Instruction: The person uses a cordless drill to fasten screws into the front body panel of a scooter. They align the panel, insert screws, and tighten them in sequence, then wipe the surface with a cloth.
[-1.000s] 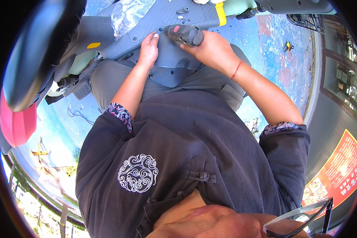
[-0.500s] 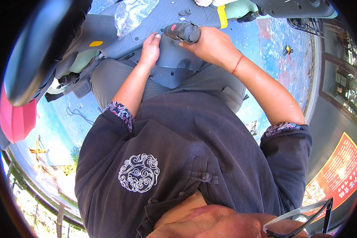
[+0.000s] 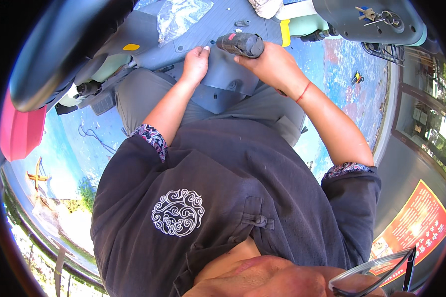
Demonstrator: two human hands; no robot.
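Observation:
My right hand [image 3: 278, 67] is wrapped around a dark cordless drill [image 3: 240, 44] with a small red mark on its body. The drill lies nearly level and its nose points left. Just left of that nose is my left hand [image 3: 196, 65], fingers curled and thumb tip up; whatever they pinch is too small to make out. Both hands are over a grey plastic scooter panel [image 3: 227, 74] between my knees. Its upper end meets the grey ribbed footboard [image 3: 208, 29]. The drill's tip and my right fingertips are partly hidden.
On the footboard lie a clear plastic bag [image 3: 183, 19] and a small dark part [image 3: 242, 23]. A yellow strip [image 3: 285, 32] marks its right side. Keys [image 3: 366, 14] hang at the scooter's upper right. A black rounded part [image 3: 64, 49] looms at left, above a pink part [image 3: 22, 126].
My view has shifted, so the scooter sits slightly lower and further right, and keys now show. My hands and the drill hold nearly the same pose against the panel.

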